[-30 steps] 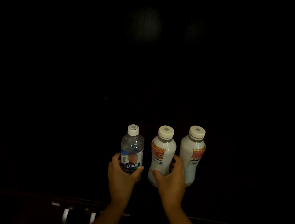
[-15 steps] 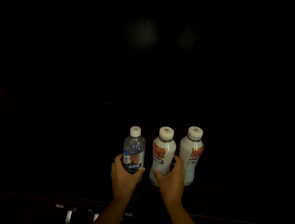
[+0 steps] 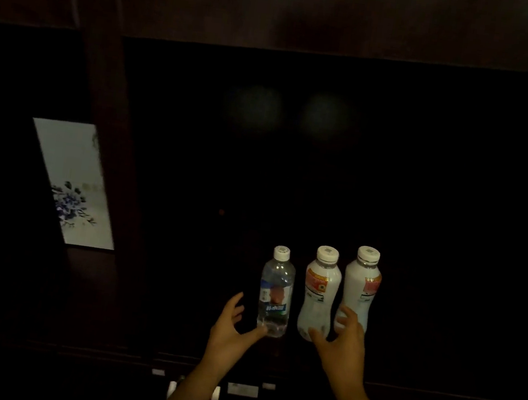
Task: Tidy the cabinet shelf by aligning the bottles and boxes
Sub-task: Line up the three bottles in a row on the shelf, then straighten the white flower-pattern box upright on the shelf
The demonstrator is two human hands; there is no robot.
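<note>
Three bottles stand upright in a row on a dark cabinet shelf (image 3: pixel 434 370). Leftmost is a clear water bottle (image 3: pixel 276 287) with a blue label and white cap. Beside it stands a white drink bottle (image 3: pixel 320 290) with an orange label, then a second white bottle (image 3: pixel 362 285) of the same kind. My left hand (image 3: pixel 231 332) is spread open just left of the water bottle, thumb near its base. My right hand (image 3: pixel 343 342) hovers open in front of the two white bottles, its fingers apart and holding nothing.
A white panel with a blue flower print (image 3: pixel 73 183) leans in the neighbouring compartment at the left, behind a dark wooden upright (image 3: pixel 107 134). The shelf's front edge (image 3: pixel 432 392) runs below my hands, with pale metal handles (image 3: pixel 215 396) underneath. The cabinet is very dark.
Both hands have let go: the left released the water bottle, the right released the middle white bottle, and both drew back slightly with fingers spread. The picture has brightened.
</note>
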